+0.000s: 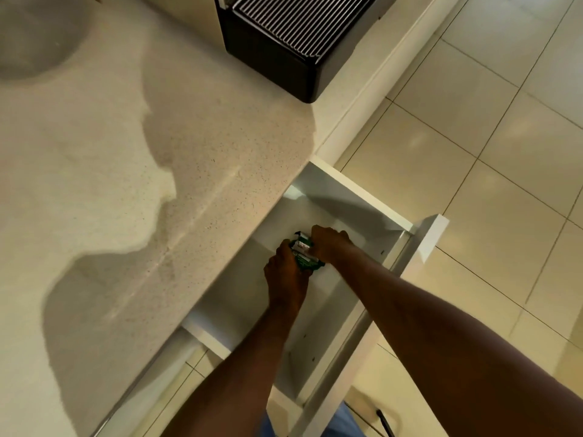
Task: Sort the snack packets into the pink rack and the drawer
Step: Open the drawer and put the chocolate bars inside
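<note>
A white drawer (356, 193) stands pulled out below the speckled counter. Inside it, both my hands hold a small bundle of green and white snack packets (305, 250) low over the drawer floor. My left hand (285, 272) grips the bundle from the near side, fingers curled round it. My right hand (328, 244) grips it from the far right side. The hands hide most of the packets. The pink rack is out of view.
The beige speckled counter (132, 171) fills the left, with large shadows on it. A black ribbed appliance (293, 42) sits at the counter's far edge. Glossy floor tiles (489, 146) lie to the right. The drawer's white front panel (422, 247) juts out on the right.
</note>
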A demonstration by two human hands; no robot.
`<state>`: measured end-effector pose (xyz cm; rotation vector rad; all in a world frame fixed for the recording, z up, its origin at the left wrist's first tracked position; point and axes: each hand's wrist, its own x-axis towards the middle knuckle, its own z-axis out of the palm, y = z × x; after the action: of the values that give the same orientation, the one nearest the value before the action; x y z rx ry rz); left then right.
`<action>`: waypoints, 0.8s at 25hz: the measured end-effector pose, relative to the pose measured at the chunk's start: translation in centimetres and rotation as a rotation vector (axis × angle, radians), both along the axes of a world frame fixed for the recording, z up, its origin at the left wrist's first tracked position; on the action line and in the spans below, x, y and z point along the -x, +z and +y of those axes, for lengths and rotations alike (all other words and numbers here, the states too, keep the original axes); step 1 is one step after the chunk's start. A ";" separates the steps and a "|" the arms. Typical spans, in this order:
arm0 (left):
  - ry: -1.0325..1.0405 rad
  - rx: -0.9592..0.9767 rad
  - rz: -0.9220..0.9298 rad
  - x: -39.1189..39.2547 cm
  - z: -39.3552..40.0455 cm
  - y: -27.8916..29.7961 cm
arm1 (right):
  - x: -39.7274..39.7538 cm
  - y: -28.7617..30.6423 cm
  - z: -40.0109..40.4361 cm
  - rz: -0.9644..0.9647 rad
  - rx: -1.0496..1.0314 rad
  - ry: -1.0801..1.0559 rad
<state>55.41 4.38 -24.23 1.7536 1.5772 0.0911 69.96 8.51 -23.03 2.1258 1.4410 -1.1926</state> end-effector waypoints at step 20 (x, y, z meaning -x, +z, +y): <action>-0.078 -0.281 -0.377 7.1 -0.3 15.7 | 6.5 15.2 -2.7 0.309 -0.569 -0.379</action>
<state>48.29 4.08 -8.54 1.8742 1.2649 0.5954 63.46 5.79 -7.86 2.7951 1.7187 -1.4204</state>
